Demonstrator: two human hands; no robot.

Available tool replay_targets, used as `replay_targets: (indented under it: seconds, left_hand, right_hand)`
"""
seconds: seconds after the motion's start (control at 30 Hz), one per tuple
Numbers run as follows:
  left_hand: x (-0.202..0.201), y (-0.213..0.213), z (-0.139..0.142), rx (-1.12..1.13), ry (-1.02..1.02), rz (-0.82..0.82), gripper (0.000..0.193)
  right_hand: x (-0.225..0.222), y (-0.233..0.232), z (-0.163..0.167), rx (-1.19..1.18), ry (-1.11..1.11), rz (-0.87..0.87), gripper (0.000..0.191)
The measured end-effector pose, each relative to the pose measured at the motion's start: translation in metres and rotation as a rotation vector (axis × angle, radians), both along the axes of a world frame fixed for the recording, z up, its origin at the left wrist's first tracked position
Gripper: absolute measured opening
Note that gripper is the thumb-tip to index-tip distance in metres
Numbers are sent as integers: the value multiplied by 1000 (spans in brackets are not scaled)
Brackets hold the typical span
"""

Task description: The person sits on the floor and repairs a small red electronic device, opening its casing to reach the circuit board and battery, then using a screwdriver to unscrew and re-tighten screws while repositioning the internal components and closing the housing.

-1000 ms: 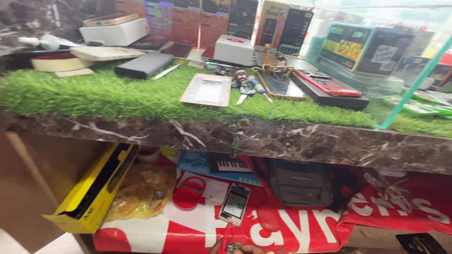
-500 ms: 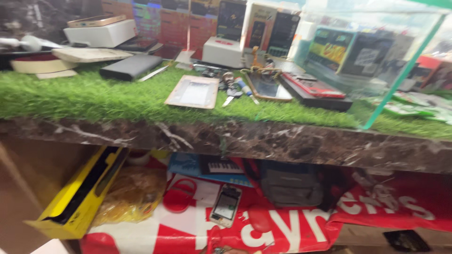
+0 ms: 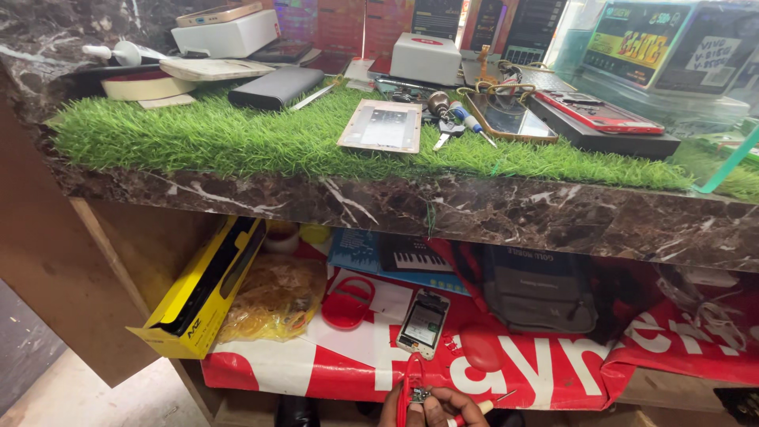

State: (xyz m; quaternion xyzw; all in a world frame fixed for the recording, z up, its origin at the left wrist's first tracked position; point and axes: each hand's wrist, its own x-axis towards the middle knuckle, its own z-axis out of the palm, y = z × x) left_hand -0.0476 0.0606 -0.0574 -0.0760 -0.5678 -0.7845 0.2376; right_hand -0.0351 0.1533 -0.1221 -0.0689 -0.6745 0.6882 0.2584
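Bottom edge of view, centre: hands (image 3: pixel 431 405) only partly in frame, fingers curled around a small metal part (image 3: pixel 419 393), w/ a red tool (image 3: pixel 405 387) standing upright just beside it and a thin screwdriver (image 3: pixel 481 408) w/ pale handle sticking out to the right. Can't tell which hand is which, they're bunched together and cut off by the frame; grip looks closed on the small part.

Just above the hands, on the lower shelf near its front edge: an opened phone (image 3: pixel 423 322) lying on the red and white banner (image 3: pixel 553 372). Little free room there: red round holder (image 3: pixel 346 304) to its left, bag of rubber bands (image 3: pixel 273 299) further left, yellow box (image 3: pixel 202 289) leaning at the shelf's left end, dark pouch (image 3: pixel 538 292) to the right.

Counter above: marble front edge (image 3: pixel 474 209) overhangs the shelf. Grass mat (image 3: pixel 198 138) has open space along front-left; tablet frame (image 3: pixel 382 125), keys (image 3: pixel 447 130), red phone (image 3: pixel 597 112) crowd centre-right.
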Motion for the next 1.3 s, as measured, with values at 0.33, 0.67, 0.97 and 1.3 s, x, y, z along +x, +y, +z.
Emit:
replay_targets:
  seconds: [0.33, 0.67, 0.97, 1.3]
  left_hand:
    - [-2, 1, -11, -7, 27, -20, 53]
    - [-2, 1, -19, -9, 47, -29, 53]
    - [-1, 6, -22, 16, 52, 13, 53]
    - [-2, 5, -26, 90, 21, 22, 53]
  right_hand:
    - [-5, 11, -15, -28, 61, 61, 27]
    - [-8, 5, -13, 52, -8, -13, 32]
    - [2, 9, -4, -46, -100, 40, 31]
    - [-4, 9, -13, -94, -47, 24, 32]
